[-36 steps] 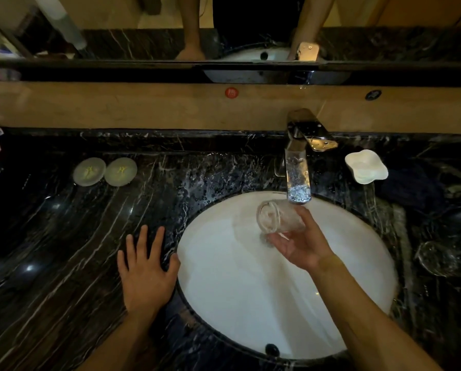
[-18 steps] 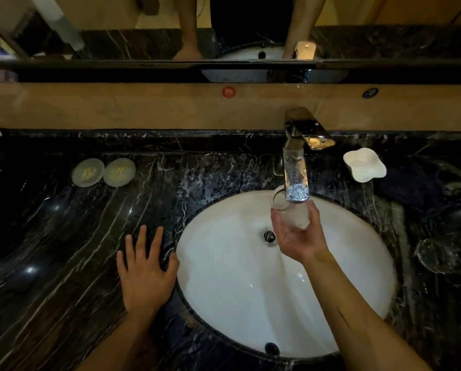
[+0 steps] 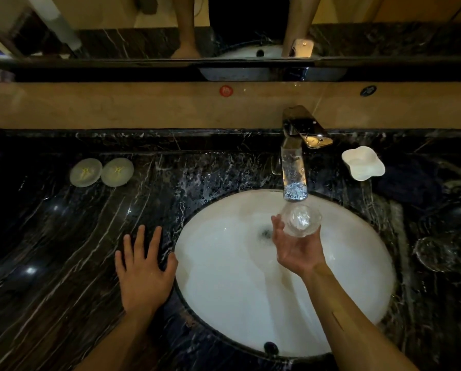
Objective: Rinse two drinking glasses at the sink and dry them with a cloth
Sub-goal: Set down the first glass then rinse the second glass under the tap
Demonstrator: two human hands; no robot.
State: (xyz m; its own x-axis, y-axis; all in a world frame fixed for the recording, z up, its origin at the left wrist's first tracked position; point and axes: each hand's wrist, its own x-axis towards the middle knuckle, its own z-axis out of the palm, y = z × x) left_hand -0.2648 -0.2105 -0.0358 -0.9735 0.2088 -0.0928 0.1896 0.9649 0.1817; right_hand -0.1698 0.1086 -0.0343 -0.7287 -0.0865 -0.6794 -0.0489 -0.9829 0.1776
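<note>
Two round pale coasters [image 3: 101, 172] are seen far left on the dark veined marble counter [image 3: 50, 236]. The left hand [image 3: 143, 274] is laid flat, fingers spread, beside the white oval basin [image 3: 250, 303]. The clear drinking glass [image 3: 301, 220] is gripped upright by the right hand [image 3: 296, 247] under the chrome tap [image 3: 294, 167]. A second clear glass [image 3: 435, 253] stands at far right.
</note>
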